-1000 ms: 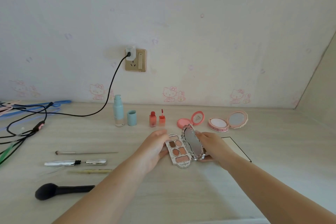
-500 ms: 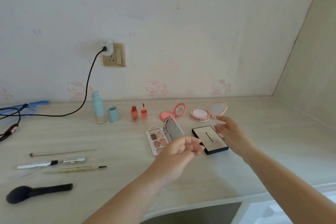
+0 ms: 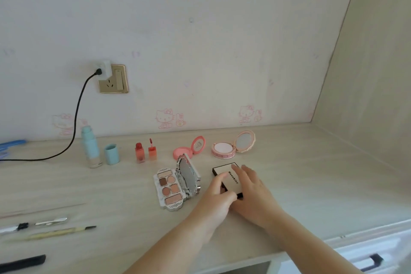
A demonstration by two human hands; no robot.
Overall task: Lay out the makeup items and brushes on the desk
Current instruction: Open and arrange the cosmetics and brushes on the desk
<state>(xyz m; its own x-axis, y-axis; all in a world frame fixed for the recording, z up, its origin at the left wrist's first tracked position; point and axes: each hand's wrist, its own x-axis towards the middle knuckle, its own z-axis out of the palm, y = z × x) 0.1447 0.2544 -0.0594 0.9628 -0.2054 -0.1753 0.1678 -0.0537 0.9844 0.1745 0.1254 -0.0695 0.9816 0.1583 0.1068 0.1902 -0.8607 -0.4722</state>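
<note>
bare desk [image 3: 311, 184] right, open eyeshadow palette [image 3: 175, 184] left of hands

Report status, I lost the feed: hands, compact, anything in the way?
Left hand and right hand both on the closed white rectangular black-edged compact, flat on desk. Open eyeshadow palette just left, apart. Nothing blocking.

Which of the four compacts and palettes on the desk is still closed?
The white rectangular palette under both hands. The eyeshadow palette, pink blush compact and round cushion compact all have lids raised.
</note>
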